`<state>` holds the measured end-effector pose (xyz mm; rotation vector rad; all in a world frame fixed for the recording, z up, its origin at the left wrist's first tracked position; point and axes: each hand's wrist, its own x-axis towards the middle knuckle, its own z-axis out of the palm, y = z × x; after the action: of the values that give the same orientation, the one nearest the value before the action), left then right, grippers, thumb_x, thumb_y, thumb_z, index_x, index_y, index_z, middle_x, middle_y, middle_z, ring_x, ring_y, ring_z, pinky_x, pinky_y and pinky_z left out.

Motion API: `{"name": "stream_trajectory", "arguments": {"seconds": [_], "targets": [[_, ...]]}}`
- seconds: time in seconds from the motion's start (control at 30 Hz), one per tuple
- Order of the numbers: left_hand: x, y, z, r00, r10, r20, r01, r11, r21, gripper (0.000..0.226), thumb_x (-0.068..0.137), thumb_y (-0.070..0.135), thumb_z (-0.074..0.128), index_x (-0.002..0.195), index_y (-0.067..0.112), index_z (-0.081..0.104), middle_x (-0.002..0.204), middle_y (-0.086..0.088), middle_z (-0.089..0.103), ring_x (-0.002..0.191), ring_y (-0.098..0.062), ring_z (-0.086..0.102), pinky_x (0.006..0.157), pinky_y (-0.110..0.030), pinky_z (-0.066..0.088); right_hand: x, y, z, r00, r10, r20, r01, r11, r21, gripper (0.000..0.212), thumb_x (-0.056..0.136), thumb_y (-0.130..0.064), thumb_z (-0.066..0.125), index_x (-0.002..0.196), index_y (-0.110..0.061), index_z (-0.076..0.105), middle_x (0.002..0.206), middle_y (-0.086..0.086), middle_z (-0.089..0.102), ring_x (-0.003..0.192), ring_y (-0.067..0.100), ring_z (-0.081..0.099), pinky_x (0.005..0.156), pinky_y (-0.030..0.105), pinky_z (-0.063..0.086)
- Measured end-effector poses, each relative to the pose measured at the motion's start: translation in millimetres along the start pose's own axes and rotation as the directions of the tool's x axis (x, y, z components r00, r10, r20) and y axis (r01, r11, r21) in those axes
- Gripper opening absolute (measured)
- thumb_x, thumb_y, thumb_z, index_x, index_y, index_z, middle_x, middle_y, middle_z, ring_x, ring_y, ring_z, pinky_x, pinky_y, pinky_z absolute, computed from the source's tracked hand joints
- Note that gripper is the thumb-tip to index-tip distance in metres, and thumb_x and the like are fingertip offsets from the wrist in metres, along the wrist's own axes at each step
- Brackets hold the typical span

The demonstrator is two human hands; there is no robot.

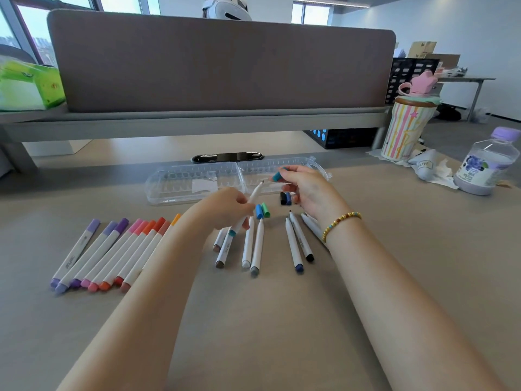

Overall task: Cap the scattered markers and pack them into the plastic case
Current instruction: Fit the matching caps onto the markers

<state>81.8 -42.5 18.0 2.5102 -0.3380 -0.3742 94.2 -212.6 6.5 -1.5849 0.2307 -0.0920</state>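
Head view: left hand (225, 207) grips an uncapped marker (248, 207); right hand (307, 187), at its two o'clock, pinches a teal cap (277, 176).

Both bare forearms reach forward over the desk (253, 320) and converge toward the middle. The left hand (225, 207) is curled, its fingers pinching a white marker (248, 207) by the barrel, tip angled up and to the right. The right hand (307, 187) (a beaded bracelet (339, 222) circles its wrist) is raised a little higher, thumb and forefinger pinching a teal cap (277, 175) just beside the marker's tip, the other fingers loosely bent beneath.
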Motion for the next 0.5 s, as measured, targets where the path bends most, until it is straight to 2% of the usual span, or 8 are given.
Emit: {"name": "stream_trajectory", "arguments": {"seconds": [0.1,0.2,0.3,0.4,0.5], "targets": [[-2.0,3.9,2.7,0.999,0.02,0.045,-0.019,1.0,-0.011,0.024,0.098,0.03,0.042,0.1,0.013,0.06,0.065,0.01,0.061,0.051,-0.009,0.039,0.047,-0.017,0.033,3.6,2.2,-2.5,0.999,0.028,-0.022,-0.028,1.0,0.011,0.006,0.094,-0.016,0.054,0.094,-0.02,0.058,0.095,0.001,0.066,0.07,0.007,0.052,0.051,0.019,0.034],[-4.5,8.0,4.2,0.997,0.041,0.068,-0.04,0.999,-0.012,0.026,0.099,0.032,0.041,0.103,0.013,0.058,0.068,0.008,0.061,0.05,-0.008,0.04,0.044,-0.016,0.032,4.4,2.6,-3.2,0.999,0.039,-0.035,-0.04,0.999,-0.003,0.013,0.094,-0.017,0.054,0.106,-0.016,0.06,0.099,0.002,0.066,0.072,0.007,0.052,0.052,0.02,0.034],[-5.6,8.7,4.7,0.997,0.048,0.063,-0.046,0.998,-0.034,0.028,0.099,0.032,0.041,0.107,0.012,0.058,0.068,0.008,0.06,0.05,-0.008,0.04,0.044,-0.016,0.032,1.5,3.1,-5.5,1.0,-0.002,-0.026,0.001,0.999,-0.043,0.02,0.096,-0.014,0.05,0.111,-0.012,0.064,0.087,0.002,0.061,0.069,0.008,0.048,0.053,0.019,0.036],[-5.7,7.2,5.1,0.997,0.036,0.063,-0.035,0.999,-0.023,0.028,0.099,0.033,0.041,0.108,0.013,0.058,0.068,0.008,0.06,0.052,-0.008,0.041,0.045,-0.016,0.032,-3.1,3.2,-6.0,0.999,-0.04,-0.001,0.04,0.996,-0.08,0.021,0.099,-0.013,0.045,0.109,-0.013,0.063,0.072,-0.001,0.051,0.063,0.008,0.047,0.046,0.016,0.037],[-4.9,6.2,6.5,0.997,0.036,0.071,-0.035,0.999,-0.009,0.027,0.098,0.035,0.041,0.105,0.016,0.059,0.069,0.008,0.059,0.053,-0.008,0.044,0.046,-0.015,0.035,-3.3,2.9,-6.5,0.997,-0.072,0.014,0.073,0.986,-0.148,0.006,0.096,-0.017,0.051,0.094,-0.018,0.056,0.068,0.001,0.05,0.054,0.009,0.043,0.036,0.013,0.032]]}}
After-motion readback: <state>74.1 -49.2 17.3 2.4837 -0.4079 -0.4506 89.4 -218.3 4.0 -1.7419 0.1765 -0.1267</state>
